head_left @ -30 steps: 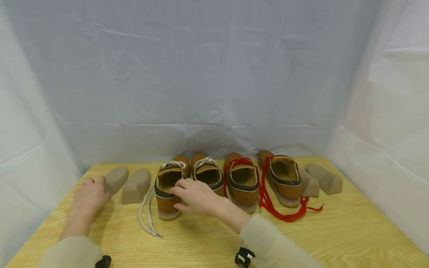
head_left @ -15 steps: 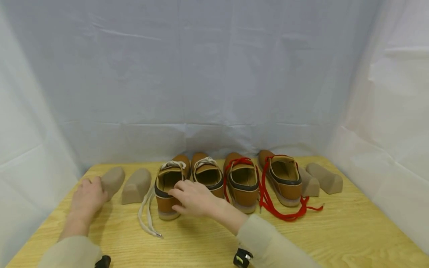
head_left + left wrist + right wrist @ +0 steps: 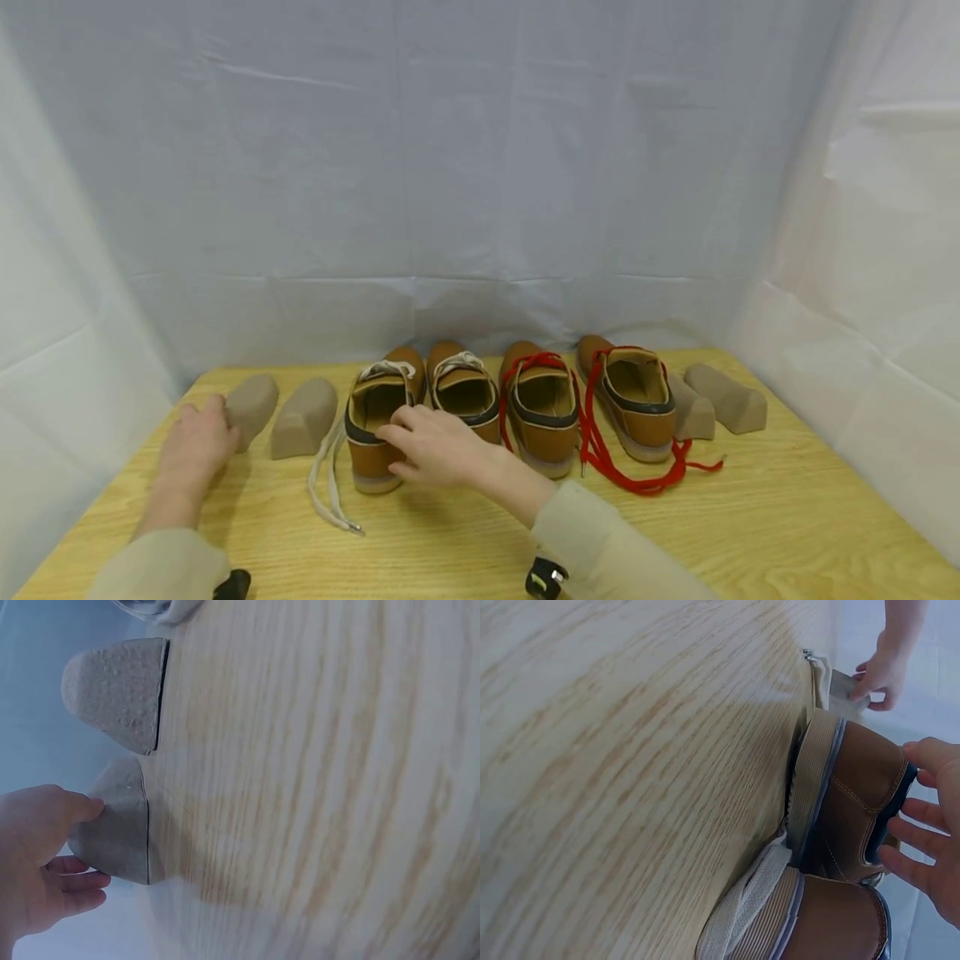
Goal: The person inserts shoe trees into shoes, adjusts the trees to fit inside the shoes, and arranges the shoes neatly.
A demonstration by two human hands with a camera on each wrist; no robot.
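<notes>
You get bright, even light from above, with soft shadows on the tabletop under your arms. Your head view is sharp but bends at the edges. Both wrist views look blurry close to each grip.

Head view high, frontal, wrist views close, sideways, sharing table
</notes>
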